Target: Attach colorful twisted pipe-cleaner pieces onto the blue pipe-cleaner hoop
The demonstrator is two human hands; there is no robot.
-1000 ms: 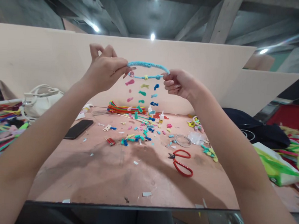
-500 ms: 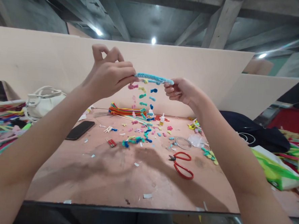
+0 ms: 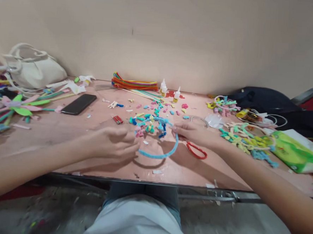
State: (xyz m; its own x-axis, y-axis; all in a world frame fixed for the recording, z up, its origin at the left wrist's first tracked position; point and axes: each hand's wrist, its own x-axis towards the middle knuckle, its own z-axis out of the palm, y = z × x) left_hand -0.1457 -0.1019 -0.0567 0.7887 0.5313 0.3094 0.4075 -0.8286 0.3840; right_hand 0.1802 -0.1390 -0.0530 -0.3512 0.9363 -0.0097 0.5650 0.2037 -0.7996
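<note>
A light blue fuzzy pipe-cleaner hoop (image 3: 158,156) is held low over the table, tilted, with small pink, yellow, green and blue fuzzy pieces hanging from it. My right hand (image 3: 191,133) is closed on the hoop's right side, thumb and fingers pinched together. At the hoop's left side is my left hand (image 3: 115,142), blurred, its fingers stretched out and the thumb apart. Those fingertips cover part of the rim, and they may touch it. Just beyond the hoop, several loose fuzzy pieces (image 3: 156,111) lie on the table. Red-handled scissors (image 3: 197,150) are partly hidden by my right hand.
A black phone (image 3: 79,104) and a white handbag (image 3: 40,69) lie left. Behind are a pipe-cleaner bundle (image 3: 134,84) and small glue bottles (image 3: 177,95). Finished-looking decorated hoops (image 3: 247,136) and a green packet (image 3: 294,152) sit right. The table's front edge (image 3: 147,181) is close.
Both hands have come down with the hoop from raised height to just above the table. The hoop has tipped to show its round opening. My left fingers have straightened. The view has tilted down.
</note>
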